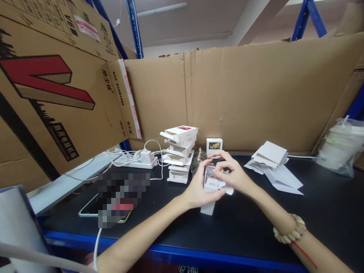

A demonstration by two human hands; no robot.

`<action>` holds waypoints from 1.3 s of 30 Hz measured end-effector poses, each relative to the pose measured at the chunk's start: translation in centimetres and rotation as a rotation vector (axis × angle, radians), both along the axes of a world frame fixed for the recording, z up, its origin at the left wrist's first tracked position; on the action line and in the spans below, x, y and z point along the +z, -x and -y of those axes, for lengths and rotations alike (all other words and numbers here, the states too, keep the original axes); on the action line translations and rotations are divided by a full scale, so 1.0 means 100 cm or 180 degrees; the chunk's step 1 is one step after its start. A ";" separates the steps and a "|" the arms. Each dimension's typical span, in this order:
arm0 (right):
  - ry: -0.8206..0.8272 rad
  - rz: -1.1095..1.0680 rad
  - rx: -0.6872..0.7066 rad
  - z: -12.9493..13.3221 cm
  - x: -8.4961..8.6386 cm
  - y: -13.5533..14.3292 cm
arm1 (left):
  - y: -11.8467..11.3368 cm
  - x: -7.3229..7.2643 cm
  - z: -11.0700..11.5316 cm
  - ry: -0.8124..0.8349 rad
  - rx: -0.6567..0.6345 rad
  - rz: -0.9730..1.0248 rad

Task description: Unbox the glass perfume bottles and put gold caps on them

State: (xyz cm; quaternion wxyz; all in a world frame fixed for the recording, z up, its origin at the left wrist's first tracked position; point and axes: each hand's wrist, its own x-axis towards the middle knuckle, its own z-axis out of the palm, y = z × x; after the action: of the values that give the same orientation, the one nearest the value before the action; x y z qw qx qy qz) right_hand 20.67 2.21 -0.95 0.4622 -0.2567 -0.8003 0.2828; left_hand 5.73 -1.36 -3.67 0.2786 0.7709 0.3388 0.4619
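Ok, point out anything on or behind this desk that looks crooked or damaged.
The stack of white boxes is uneven, its layers offset and flaps sticking out. Behind it, the cardboard panel has a ragged, torn-looking top edge. No spill shows.

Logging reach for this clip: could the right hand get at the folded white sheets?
Probably yes: only bare black tabletop seems to lie between the right hand and the folded white sheets, though it's busy at the white box.

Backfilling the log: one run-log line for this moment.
left hand: holds small open white box | right hand: fingers over its opening, grip unclear | nearby: stacked white boxes, power strip, folded white card
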 end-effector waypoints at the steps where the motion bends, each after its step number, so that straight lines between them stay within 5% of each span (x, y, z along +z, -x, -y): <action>1: 0.0021 0.0033 0.0046 -0.001 -0.001 0.000 | 0.000 0.002 0.000 0.0036 -0.0060 -0.0061; 7: 0.0130 0.0090 0.0332 0.000 -0.002 -0.001 | 0.005 0.015 0.001 -0.0322 -0.0209 -0.0330; 13: 0.0086 0.0347 0.0351 0.006 0.002 0.000 | 0.019 0.025 0.003 -0.0349 -0.0295 -0.0616; 20: 0.0294 0.0472 0.0856 0.006 0.002 0.000 | 0.023 0.031 0.004 -0.0256 -0.0261 -0.0992; 28: 0.0792 0.0203 0.0838 0.005 -0.003 0.005 | 0.022 0.039 0.004 0.0025 -0.0735 -0.0859; 39: 0.1287 0.0751 0.0616 0.017 -0.025 0.023 | 0.029 0.038 0.005 0.0417 -0.0414 -0.1938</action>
State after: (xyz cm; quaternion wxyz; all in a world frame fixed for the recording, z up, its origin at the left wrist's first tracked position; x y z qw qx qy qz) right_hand 18.35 0.50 -3.47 0.2757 -0.2974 -0.7967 0.4481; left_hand 2.79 -1.84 0.15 0.2423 0.8742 0.3857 0.1683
